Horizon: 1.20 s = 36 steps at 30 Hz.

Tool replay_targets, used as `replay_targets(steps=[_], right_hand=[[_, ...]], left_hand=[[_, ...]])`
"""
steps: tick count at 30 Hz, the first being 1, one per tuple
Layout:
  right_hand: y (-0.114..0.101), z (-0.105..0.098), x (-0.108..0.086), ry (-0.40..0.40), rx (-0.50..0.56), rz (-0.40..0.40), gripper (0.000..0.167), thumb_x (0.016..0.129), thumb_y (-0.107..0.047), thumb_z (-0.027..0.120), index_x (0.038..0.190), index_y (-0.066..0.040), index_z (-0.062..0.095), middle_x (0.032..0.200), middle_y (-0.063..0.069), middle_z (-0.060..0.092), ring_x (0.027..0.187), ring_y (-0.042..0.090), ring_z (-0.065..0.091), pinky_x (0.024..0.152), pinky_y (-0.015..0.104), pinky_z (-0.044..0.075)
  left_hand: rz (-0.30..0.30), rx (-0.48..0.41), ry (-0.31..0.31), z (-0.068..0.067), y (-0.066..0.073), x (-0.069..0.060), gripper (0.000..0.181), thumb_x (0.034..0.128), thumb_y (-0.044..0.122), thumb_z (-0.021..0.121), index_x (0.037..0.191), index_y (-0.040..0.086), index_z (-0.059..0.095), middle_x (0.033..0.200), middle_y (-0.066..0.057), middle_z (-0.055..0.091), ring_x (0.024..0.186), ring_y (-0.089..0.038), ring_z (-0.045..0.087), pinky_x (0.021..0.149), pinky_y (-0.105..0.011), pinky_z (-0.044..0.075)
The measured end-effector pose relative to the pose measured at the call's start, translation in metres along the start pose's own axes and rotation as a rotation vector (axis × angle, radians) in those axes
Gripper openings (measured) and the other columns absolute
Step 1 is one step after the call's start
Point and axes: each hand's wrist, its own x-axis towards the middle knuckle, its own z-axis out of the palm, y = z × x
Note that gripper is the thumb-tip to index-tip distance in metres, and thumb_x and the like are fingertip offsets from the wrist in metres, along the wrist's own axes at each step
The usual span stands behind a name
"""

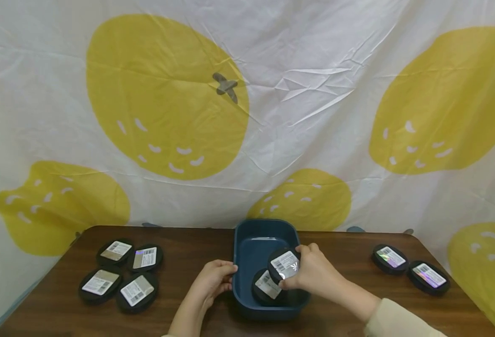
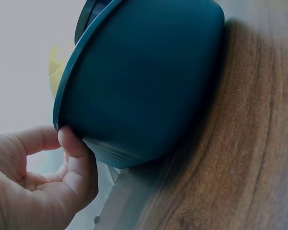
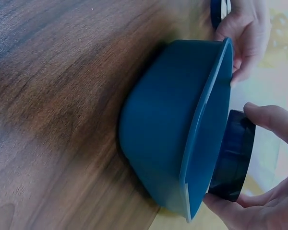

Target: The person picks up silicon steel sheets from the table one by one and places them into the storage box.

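Head view: left hand [image 1: 213, 282] pinches a blue bin [image 1: 259, 250], right hand [image 1: 316, 272] holds a black disc [image 1: 277, 254], its barcoded label [image 1: 285, 265] illegible.

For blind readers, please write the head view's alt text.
The right hand holds a round black labelled disc over a blue rectangular tub containing another disc; the left hand pinches the rim. Six more discs lie on a brown wooden table.

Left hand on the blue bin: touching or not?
Touching. The left wrist view shows it plainly: the left hand pinches the rim of the blue bin between thumb and finger.
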Motion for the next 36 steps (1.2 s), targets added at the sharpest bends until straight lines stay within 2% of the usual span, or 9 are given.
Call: replay_targets(steps=[11, 19, 36], right_hand=[[-0.004, 0.014, 0.004, -0.065, -0.016, 0.013, 0.09, 0.048, -0.038, 0.089, 0.115, 0.011, 0.055, 0.093, 0.015, 0.05, 0.078, 0.024, 0.049, 0.062, 0.037, 0.047], [-0.004, 0.024, 0.002, -0.062, -0.018, -0.023, 0.085, 0.046, -0.035, 0.089, 0.111, 0.011, 0.057, 0.092, 0.016, 0.051, 0.08, 0.027, 0.052, 0.068, 0.04, 0.048], [-0.004, 0.043, 0.003, -0.054, -0.062, -0.095, 0.082, 0.045, -0.033, 0.089, 0.103, 0.014, 0.057, 0.085, 0.016, 0.049, 0.073, 0.028, 0.054, 0.066, 0.042, 0.049]], left_hand=[[-0.002, -0.001, -0.012, -0.001, 0.001, -0.001, 0.029, 0.0866, 0.002, 0.052, 0.108, -0.017, 0.047, 0.07, -0.003, 0.05, 0.059, -0.01, 0.046, 0.053, -0.019, 0.044], [0.001, -0.004, -0.01, -0.002, 0.0, 0.0, 0.031, 0.0869, 0.003, 0.052, 0.109, -0.018, 0.046, 0.071, -0.003, 0.049, 0.06, -0.01, 0.046, 0.054, -0.02, 0.044], [0.003, -0.017, 0.0, -0.001, -0.002, 0.001, 0.028, 0.0866, 0.002, 0.052, 0.106, -0.016, 0.047, 0.069, -0.003, 0.049, 0.059, -0.011, 0.046, 0.053, -0.02, 0.044]])
